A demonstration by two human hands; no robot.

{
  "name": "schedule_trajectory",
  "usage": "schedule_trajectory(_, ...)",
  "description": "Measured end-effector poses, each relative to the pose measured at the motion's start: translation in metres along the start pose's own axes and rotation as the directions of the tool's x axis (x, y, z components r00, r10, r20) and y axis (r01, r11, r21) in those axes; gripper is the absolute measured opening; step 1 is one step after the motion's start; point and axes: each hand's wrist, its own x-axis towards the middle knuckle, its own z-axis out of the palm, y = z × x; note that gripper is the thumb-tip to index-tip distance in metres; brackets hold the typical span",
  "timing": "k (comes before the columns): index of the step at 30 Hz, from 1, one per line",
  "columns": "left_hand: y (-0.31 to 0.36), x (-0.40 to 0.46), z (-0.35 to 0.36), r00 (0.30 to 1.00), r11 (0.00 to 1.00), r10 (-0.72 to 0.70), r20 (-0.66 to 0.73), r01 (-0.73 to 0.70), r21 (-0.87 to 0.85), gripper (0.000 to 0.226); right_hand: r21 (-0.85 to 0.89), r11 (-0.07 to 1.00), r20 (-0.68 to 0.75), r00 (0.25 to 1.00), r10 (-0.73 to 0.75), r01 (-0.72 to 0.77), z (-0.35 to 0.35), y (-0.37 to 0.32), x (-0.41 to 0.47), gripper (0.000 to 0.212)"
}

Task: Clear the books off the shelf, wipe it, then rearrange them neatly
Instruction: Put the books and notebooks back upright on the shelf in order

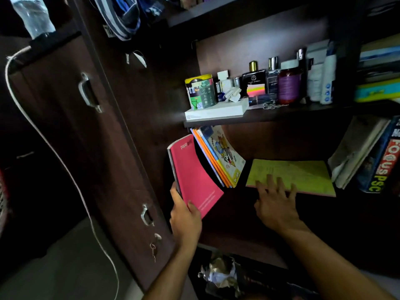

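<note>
My left hand (185,215) grips a pink notebook (193,176) by its lower edge, holding it upright at the left end of the dark wooden shelf (236,215). Just behind it, several thin notebooks (220,156) lean to the left, the front one with a cartoon cover. A yellow-green book (303,173) lies flat on the shelf. My right hand (276,200) rests on that book's near edge with fingers spread. At the right end, thick books (372,156) lean, one reading "FOCUS PSC".
The shelf above carries a tin (200,92), a white box (216,111), perfume bottles (253,79) and tubes. A brown wardrobe door (86,126) with metal handles stands to the left, a white cable hanging over it. Crumpled paper (218,273) lies in the compartment below.
</note>
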Motion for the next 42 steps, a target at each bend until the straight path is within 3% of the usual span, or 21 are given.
schedule_trajectory(2, -0.003, 0.005, 0.005, 1.0, 1.0, -0.023, -0.01, 0.023, -0.006, 0.069, 0.033, 0.997, 0.038, 0.997, 0.069, -0.071, 0.004, -0.006, 0.016, 0.061)
schedule_trajectory(8, -0.008, 0.021, 0.026, 1.0, 0.996, -0.02, -0.01, 0.019, -0.091, 0.067, -0.12, 0.991, -0.106, 0.992, -0.067, 0.054, 0.011, 0.008, 0.071, 0.052)
schedule_trajectory(12, -0.013, 0.041, 0.047, 0.997, 0.978, 0.037, -0.071, -0.051, -0.202, 0.067, -0.081, 0.995, -0.157, 0.985, -0.07, 0.058, 0.015, 0.01, 0.077, 0.045)
schedule_trajectory(15, -0.01, 0.04, 0.062, 0.992, 0.96, 0.003, -0.127, -0.039, -0.278, 0.067, -0.002, 0.995, -0.251, 0.963, -0.095, 0.098, 0.011, 0.014, 0.078, 0.025)
schedule_trajectory(19, 0.002, 0.035, 0.08, 0.997, 0.906, -0.052, -0.065, 0.019, -0.424, 0.071, 0.313, 0.934, -0.528, 0.849, 0.022, 0.17, 0.006, 0.025, 0.08, 0.007)
schedule_trajectory(22, 0.004, 0.045, 0.095, 0.994, 0.854, -0.11, 0.024, 0.107, -0.508, 0.073, 0.468, 0.848, -0.658, 0.739, 0.147, 0.248, -0.009, 0.024, 0.076, 0.037)
schedule_trajectory(27, 0.002, 0.049, 0.11, 0.99, 0.843, -0.015, 0.139, 0.087, -0.531, 0.071, 0.597, 0.69, -0.725, 0.643, 0.247, 0.408, -0.03, -0.004, 0.079, 0.031)
schedule_trajectory(31, -0.002, 0.047, 0.111, 0.999, 0.881, -0.017, 0.027, 0.028, -0.473, 0.076, 0.683, 0.564, -0.717, 0.571, 0.4, 0.464, -0.035, -0.056, 0.108, 0.026)
schedule_trajectory(34, -0.003, 0.045, 0.112, 0.999, 0.907, 0.048, 0.001, -0.043, -0.419, 0.072, 0.711, 0.458, -0.696, 0.626, 0.352, 0.533, -0.036, -0.092, 0.106, 0.019)
schedule_trajectory(37, 0.0, 0.046, 0.112, 0.997, 0.89, 0.067, 0.049, -0.038, -0.455, 0.069, 0.69, 0.451, -0.686, 0.711, 0.155, 0.567, -0.019, -0.09, 0.099, 0.013)
schedule_trajectory(40, -0.003, 0.051, 0.114, 0.991, 0.839, 0.069, 0.114, 0.003, -0.544, 0.075, 0.678, 0.541, -0.517, 0.846, -0.132, 0.498, 0.001, -0.053, 0.102, 0.047)
schedule_trajectory(42, -0.005, 0.052, 0.116, 0.987, 0.823, 0.026, 0.158, 0.068, -0.564, 0.081, 0.645, 0.667, -0.318, 0.925, -0.209, 0.372, 0.01, -0.023, 0.101, 0.069)
